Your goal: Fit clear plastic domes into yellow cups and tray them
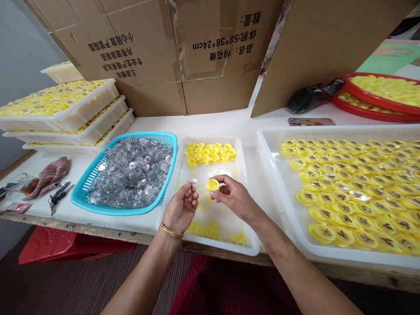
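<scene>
Between thumb and fingers, my left hand [180,209] pinches a small clear plastic disc [194,183] with dark print. My right hand [236,197] grips a round yellow plastic cup [212,185] by its side; yellow bits show inside it. Both hands are close together above a white tray [252,245]. At the tray's far end stand several yellow cups [210,153], and loose yellow crumbs [205,228] lie along its near end. Left of it, a blue basket [75,192] is heaped with clear plastic discs [131,173].
A large white tray [278,210] at right holds rows of yellow pieces with printed discs. Filled trays [108,94] are stacked at left, near keys [59,196] and a striped cloth [50,175]. Cardboard [157,61] walls the back; red trays [341,107] and a phone-like object [310,122] lie beyond.
</scene>
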